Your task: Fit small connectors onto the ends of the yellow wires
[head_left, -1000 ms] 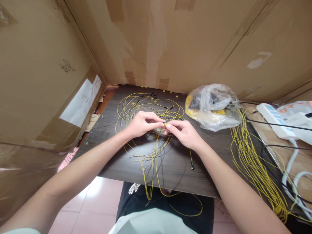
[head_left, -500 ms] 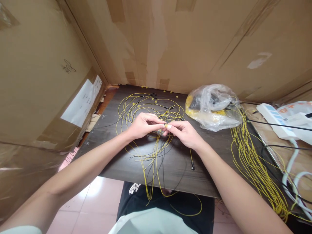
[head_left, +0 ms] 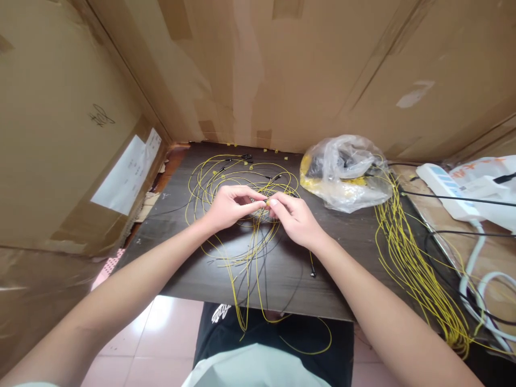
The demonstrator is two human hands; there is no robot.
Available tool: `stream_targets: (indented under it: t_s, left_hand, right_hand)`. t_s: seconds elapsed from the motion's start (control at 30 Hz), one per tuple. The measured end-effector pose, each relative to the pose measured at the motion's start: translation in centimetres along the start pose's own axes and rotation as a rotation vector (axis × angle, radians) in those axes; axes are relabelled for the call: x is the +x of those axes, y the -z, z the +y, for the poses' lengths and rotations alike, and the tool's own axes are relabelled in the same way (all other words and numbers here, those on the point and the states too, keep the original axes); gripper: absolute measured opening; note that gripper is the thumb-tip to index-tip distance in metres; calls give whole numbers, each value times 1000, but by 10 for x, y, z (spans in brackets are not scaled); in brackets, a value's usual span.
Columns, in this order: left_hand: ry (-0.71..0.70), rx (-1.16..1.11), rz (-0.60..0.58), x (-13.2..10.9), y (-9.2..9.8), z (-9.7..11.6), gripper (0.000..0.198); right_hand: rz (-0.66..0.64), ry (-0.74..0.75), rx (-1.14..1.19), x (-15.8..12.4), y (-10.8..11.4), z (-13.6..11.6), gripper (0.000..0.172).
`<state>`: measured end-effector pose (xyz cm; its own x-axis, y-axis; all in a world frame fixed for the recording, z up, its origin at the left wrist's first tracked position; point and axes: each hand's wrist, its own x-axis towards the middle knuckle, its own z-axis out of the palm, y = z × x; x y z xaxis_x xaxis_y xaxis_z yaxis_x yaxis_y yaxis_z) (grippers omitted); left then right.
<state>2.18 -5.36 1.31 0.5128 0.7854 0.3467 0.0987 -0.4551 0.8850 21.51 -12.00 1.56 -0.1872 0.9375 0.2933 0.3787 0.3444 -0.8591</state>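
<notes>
Over the middle of the table, my left hand (head_left: 233, 206) and my right hand (head_left: 295, 219) meet fingertip to fingertip. A tiny yellow piece (head_left: 269, 203) shows between them, pinched by the thumb and finger of my right hand. Beside it my left hand pinches a small dark part, largely hidden by the fingers. Beneath both hands spreads a loose tangle of thin yellow wires (head_left: 201, 185), some with black connector ends (head_left: 246, 157). One black connector (head_left: 313, 272) hangs from a wire right of my right hand.
A clear plastic bag (head_left: 346, 172) with yellow and black contents lies on the table (head_left: 169, 226) at right. A thick bundle of yellow wires (head_left: 407, 258) trails beyond it, near a white power strip (head_left: 443, 191). Cardboard walls (head_left: 258, 64) enclose the back and left.
The whole view has shifted slightly, moving the scene left. Both hands remain pressed together at the fingertips around the small parts, with only a slight change in finger position.
</notes>
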Motion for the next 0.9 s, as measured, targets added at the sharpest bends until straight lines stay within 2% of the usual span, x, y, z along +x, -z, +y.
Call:
stream_targets:
  t_s: [0.13,0.3,0.4,0.5,0.6,0.9]
  left_hand:
    - [-45,1,20,0,-1,-1,11]
    - [-81,-1,35,0,-2,-4,9]
    - [-67,-13,35,0,-2,-3,9]
    - [-3,-118,1,1,-2,-1,13]
    - [27,-224,-33,2,-1,1,16]
    - [-81,-139,14,-2,-1,4,13]
  right_hand:
    - [36,87,-176,-1,-2,-2,23]
    - [52,80,-224,-2,-4,1,19]
    - [45,27,-145,-2,-4,1,20]
    - [18,-53,71,-2,-3,0,24]
    - [-10,-62,236,-2,-2,-2,23]
    - [-34,-60,267,-1,-1,-6,26]
